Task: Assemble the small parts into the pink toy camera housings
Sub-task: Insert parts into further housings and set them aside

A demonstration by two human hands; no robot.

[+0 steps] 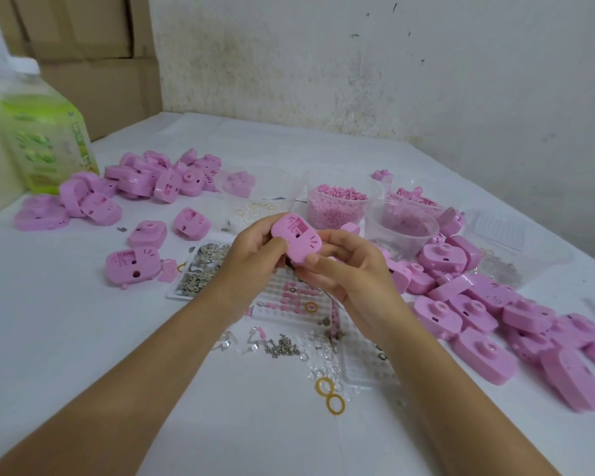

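1. Head view: both hands are raised above the middle of the counter, gripping one pink housing between them.
2. The left hand grasps the housing's left edge, thumb curled against its near side.
3. The right hand holds the right and lower edge, with a fingertip pressed on the front face.
4. The housing is tilted, its ribbed inner face turned up towards the camera.
5. Below the hands lies a grid tray with small pink and ring-shaped parts in some of its cells.
6. Just left of it, a tray of metal pieces.
7. Nearer the person, screws and clear rings are scattered, and two yellow rings lie touching.
8. A left pile of housings sits far left; three loose ones lie in front of it.
9. A right pile runs along the right side.
10. Behind the hands stand a tub of pink bits and a clear tub.
11. A green-labelled bottle stands at far left, with cardboard boxes behind it.
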